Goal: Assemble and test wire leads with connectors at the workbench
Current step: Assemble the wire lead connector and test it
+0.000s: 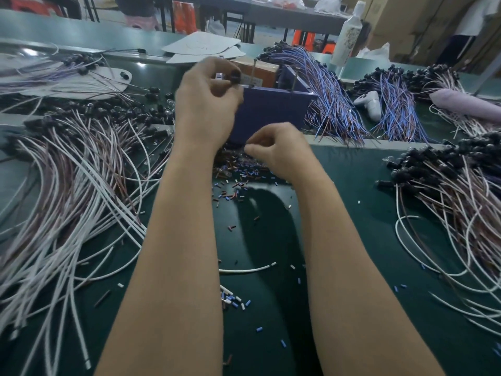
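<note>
A white patterned bottle (348,33) stands at the far right of the green bench (366,240). A white game controller (370,103) lies nearer, with a lilac pouch (461,104) farther right. Flat white card sheets (202,46) lie at the far edge, with orange stools (305,39) and cardboard boxes (401,20) beyond.

Left hand (208,104) seemingly pinching connector (235,76), right hand (279,151) curled

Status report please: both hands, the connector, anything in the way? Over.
Left hand pinches black connector by purple box top. Right hand curled low over wire scraps, hold unclear. Lead piles on both sides, not in the way.
</note>
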The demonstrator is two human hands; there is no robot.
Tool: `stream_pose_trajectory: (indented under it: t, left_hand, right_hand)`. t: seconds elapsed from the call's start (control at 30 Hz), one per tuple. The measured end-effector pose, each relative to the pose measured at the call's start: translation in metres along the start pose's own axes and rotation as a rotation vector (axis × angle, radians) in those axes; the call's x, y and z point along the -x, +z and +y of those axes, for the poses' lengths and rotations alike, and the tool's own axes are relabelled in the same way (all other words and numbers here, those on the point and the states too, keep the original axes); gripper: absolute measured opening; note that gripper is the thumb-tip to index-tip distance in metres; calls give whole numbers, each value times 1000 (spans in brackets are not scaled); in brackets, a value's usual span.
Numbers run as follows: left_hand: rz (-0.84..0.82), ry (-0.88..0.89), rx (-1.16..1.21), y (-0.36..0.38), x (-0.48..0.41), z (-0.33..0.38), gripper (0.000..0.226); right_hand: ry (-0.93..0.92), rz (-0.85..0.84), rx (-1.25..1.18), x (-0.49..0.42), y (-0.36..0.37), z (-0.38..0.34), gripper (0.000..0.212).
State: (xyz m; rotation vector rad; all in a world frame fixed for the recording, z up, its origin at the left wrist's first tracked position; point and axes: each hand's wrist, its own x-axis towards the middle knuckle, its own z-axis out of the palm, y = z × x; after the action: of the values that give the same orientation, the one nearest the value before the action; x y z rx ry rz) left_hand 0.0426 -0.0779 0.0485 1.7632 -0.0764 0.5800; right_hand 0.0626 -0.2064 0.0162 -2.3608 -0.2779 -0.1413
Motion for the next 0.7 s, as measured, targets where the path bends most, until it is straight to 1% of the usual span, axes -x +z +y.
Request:
stream_pose_trajectory:
  t: [0.07, 0.1, 0.17, 0.23, 0.33, 0.37, 0.4, 0.47, 0.53, 0.6, 0.67, 0.7]
  left_hand:
    - [68, 8, -35, -6, -3, 3, 16]
    - [92, 23, -54, -8, -3, 4, 16]
    - [136, 47, -75, -11, -4, 5, 15]
    - [161, 49, -84, -12, -3, 6, 15]
    - [136, 16, -100, -8, -2, 4, 18]
    - [117, -5, -104, -6, -2, 2, 19]
    - [98, -24, -106, -4, -1, 1, 19]
    - [67, -46, -104, 1, 0, 0, 19]
    - [52, -59, -97, 3, 1, -2, 18]
    - [43, -76, -92, 3, 1, -3, 16]
    - [36, -87, -94, 5, 0, -5, 14]
    - [32, -90, -93, 6, 0, -7, 14]
  right_hand:
    - [24, -167, 94, 2, 5, -5, 5]
    - [15, -215, 127, 4, 10, -8, 6]
    - [-19, -258, 156, 8, 19, -15, 14]
    - [-59, -305, 129, 10, 23, -21, 17]
    - [-85, -454, 146, 12, 27, -27, 10]
    - [-96, -487, 173, 13, 30, -29, 14]
    - [-111, -509, 190, 15, 33, -30, 23]
    - [-123, -512, 190, 16, 38, -32, 40]
    - [-131, -490, 194, 16, 39, -33, 40]
    - [-138, -437, 170, 13, 34, -30, 27]
    - [-85, -336, 93, 8, 23, -21, 8]
    - [-41, -286, 56, 7, 15, -15, 6]
